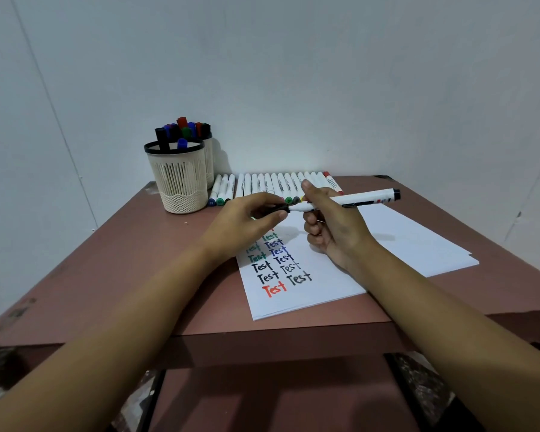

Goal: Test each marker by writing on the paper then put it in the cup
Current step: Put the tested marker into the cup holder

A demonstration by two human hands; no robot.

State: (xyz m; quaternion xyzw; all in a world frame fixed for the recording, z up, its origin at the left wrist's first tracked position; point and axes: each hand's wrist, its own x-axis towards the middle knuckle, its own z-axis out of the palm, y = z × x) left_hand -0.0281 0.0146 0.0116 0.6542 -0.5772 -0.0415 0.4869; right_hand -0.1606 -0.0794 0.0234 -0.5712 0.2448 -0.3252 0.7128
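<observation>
Right hand (pixel 334 226) grips the barrel of 1 white marker (pixel 365 199), held level above the paper (pixel 402 244). Left hand (pixel 247 222) pinches the black cap (pixel 279 208) at its left end. Both hands are well apart from the cream cup (pixel 178 179) at the tabletop's (pixel 138 260) back left.

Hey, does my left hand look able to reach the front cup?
Probably yes. Nothing upright stands between the left hand and the front cup, only table and flat-lying markers; but it is pinching the black cap of the marker the right hand holds.
</observation>
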